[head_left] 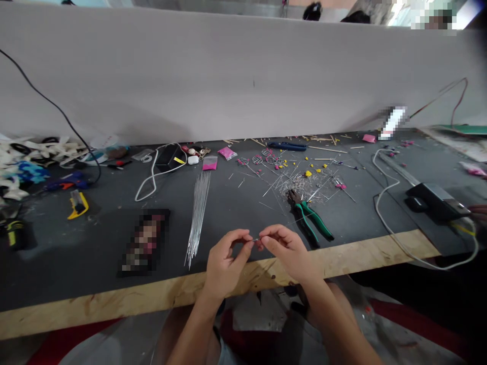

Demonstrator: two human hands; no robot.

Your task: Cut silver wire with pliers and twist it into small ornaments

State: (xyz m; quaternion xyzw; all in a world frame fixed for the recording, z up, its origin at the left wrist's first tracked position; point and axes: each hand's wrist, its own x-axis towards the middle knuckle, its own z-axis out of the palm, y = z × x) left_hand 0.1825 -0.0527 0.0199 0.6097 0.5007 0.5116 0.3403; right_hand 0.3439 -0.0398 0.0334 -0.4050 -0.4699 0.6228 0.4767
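Observation:
Over the table's front edge, my left hand (227, 258) and my right hand (287, 251) meet fingertip to fingertip. Between them is a small piece of thin wire (256, 240), pinched from both sides; its exact shape is mostly covered by the fingers. Pliers with green handles (310, 218) lie just beyond my right hand, jaws pointing away. To the left of my left hand rests a bundle of long straight wires (198, 218). A loose heap of cut wire pieces (304, 185) is behind the pliers.
Wire shapes with pink bits (266, 158), yellow bits (308, 174), pink packets (209, 162) and a dark blue tool (287, 146) lie farther back. A yellow cutter (78, 204) is at left. A white cable (384, 218) hangs over the right edge. A white partition (228, 76) stands behind.

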